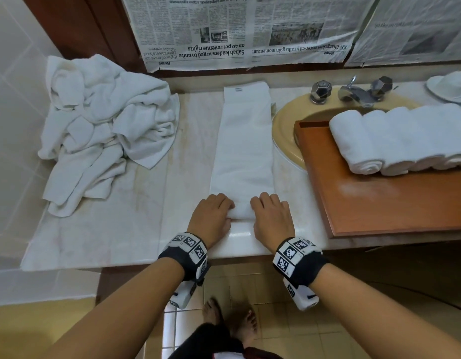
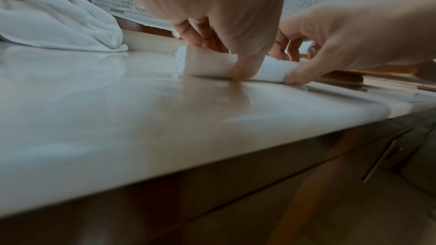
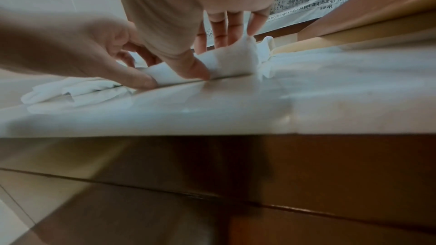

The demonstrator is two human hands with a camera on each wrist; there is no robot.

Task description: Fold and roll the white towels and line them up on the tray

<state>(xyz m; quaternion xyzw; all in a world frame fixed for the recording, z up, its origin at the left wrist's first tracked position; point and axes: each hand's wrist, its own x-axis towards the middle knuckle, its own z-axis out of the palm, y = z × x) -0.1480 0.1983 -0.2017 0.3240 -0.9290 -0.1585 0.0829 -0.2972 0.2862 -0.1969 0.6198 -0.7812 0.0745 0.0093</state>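
Both the left hand point(image 1: 211, 216) and right hand point(image 1: 272, 216) grasp the rolled near end of a folded white towel point(image 1: 243, 141) lying lengthwise on the marble counter point(image 1: 107, 229), left of the wooden tray point(image 1: 366, 203) bearing rolled towels point(image 1: 395, 138)

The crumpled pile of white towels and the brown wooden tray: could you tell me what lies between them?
The long folded white towel on the marble counter, in the head view.
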